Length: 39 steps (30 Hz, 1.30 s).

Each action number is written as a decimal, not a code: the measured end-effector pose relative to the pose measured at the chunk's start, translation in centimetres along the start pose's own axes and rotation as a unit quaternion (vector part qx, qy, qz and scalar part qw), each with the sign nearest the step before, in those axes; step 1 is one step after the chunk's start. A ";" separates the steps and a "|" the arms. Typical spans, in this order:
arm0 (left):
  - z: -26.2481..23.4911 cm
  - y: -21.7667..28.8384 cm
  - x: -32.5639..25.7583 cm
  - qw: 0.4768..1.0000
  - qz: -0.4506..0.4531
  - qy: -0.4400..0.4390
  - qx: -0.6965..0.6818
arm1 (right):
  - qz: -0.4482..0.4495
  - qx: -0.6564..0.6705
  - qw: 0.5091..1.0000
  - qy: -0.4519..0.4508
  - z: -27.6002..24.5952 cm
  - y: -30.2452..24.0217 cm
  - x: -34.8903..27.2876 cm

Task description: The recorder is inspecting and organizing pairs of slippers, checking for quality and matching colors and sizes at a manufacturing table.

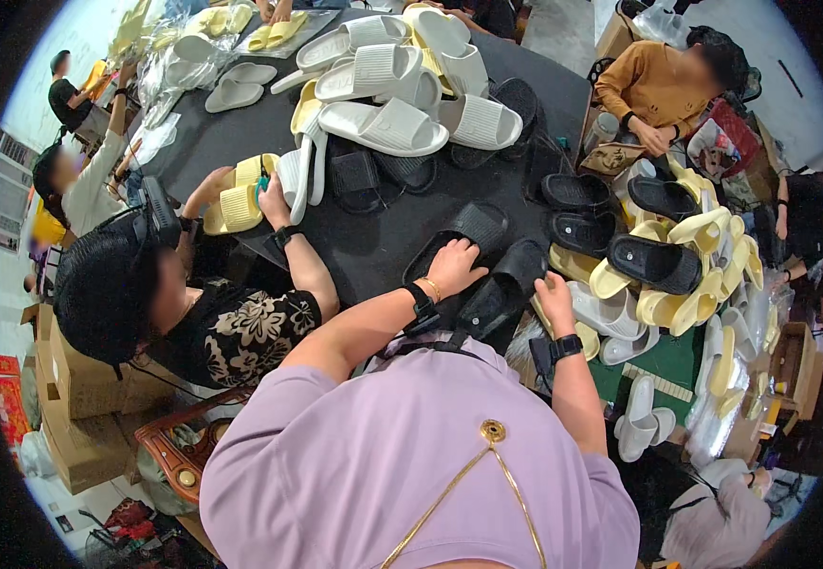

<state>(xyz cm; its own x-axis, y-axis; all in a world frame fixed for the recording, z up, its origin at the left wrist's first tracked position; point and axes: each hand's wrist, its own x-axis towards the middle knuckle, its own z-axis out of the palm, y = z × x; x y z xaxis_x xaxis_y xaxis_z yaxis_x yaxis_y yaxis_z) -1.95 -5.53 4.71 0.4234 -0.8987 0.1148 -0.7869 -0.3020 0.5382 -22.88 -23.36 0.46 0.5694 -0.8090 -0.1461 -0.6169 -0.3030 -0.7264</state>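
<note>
Two black ribbed slippers lie on the dark round table just in front of me. My left hand [457,269] rests over the left black slipper [480,224], its fingers spread near the strap. The other black slipper [501,294] sits between my hands, toe end away from me. My right hand [554,300] has its fingers bent at that slipper's right edge and appears to grip it; the fingertips are partly hidden. Just beside the right hand is a pale yellow slipper [542,318], partly covered.
White slippers [383,128] are heaped at the far middle of the table [354,256]. To the right lies a pile of yellow slippers [705,232] with black ones [656,264]. A co-worker at left holds yellow slippers [240,194]; another person [663,90] sits at far right.
</note>
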 end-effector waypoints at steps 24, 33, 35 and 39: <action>-4.8 5.2 -0.6 0.935 -0.104 -0.131 -0.313 | -0.048 0.300 0.950 -0.073 0.2 -14.5 -0.6; -6.2 6.4 -0.7 0.855 -0.128 -0.187 -0.467 | -0.106 0.392 0.912 -0.060 -0.1 -18.0 -2.2; -6.5 5.7 -0.4 0.854 -0.140 -0.138 -0.482 | -0.151 0.267 0.952 0.010 0.2 -16.6 -1.7; -6.5 3.9 0.3 0.815 -0.179 -0.044 -0.550 | -0.096 0.207 0.962 -0.152 -1.7 -15.8 -2.6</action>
<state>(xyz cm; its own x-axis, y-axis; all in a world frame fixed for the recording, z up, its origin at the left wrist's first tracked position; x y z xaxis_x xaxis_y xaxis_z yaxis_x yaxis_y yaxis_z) -1.99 -4.89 12.33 0.4651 -0.8498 -0.2482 0.2782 -0.1259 0.9522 -15.48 -17.34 13.48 0.8221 -0.5549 -0.1272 -0.2516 -0.1537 -0.9555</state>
